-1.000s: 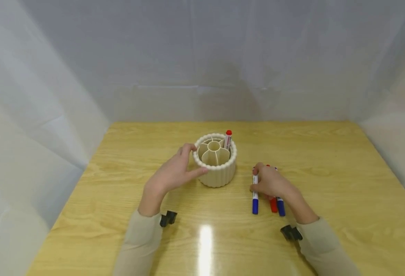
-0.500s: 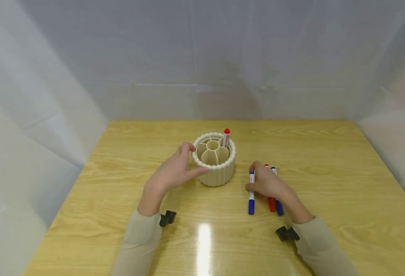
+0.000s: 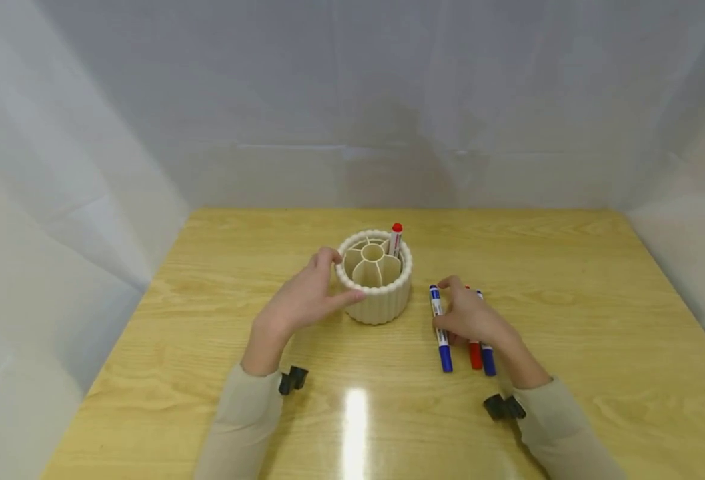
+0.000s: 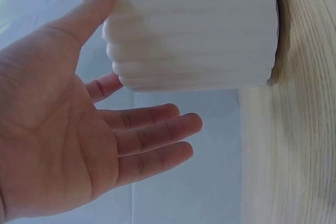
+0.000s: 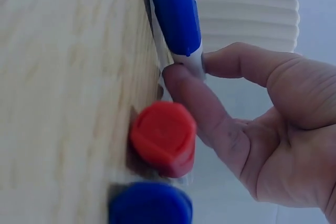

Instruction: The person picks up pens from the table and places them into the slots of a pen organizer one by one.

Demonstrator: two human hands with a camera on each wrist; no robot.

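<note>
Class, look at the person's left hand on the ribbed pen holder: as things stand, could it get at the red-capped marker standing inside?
Probably yes. The left hand rests on the pen holder, whose top is open, and nothing covers the red-capped marker at its far side.

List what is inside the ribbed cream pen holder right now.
One red-capped marker stands in a far-right compartment of the pen holder. The round centre tube and the near compartments look empty from the head view. The compartment floors behind the near wall are hidden.
</note>
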